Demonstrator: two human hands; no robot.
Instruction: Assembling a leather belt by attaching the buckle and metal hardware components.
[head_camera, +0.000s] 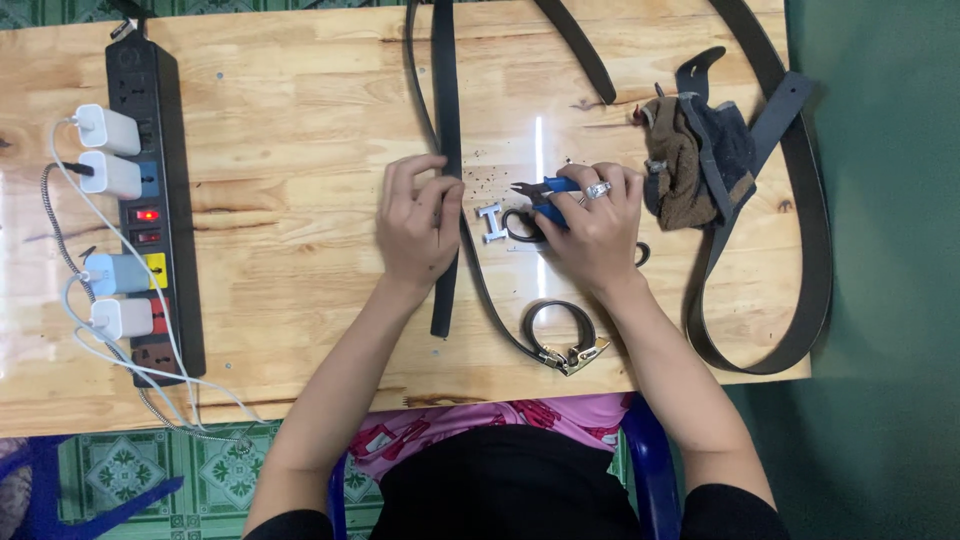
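My left hand (418, 224) lies on a dark leather belt strap (446, 120) that runs from the far edge of the wooden table (290, 130) toward me; its fingers press the strap flat. My right hand (596, 222) is closed around blue-handled pliers (548, 190), whose tip points left. Between the two hands lies a small silver H-shaped buckle (491, 222). A thin strap curls into a loop with a gold clasp (572, 357) just in front of my right wrist.
A black power strip (150, 210) with several white chargers and cables lies at the left. A brown and dark cloth (695, 165) sits right of my right hand. A wide dark belt (815, 230) loops around the table's right side. Small dark specks dot the wood near the pliers.
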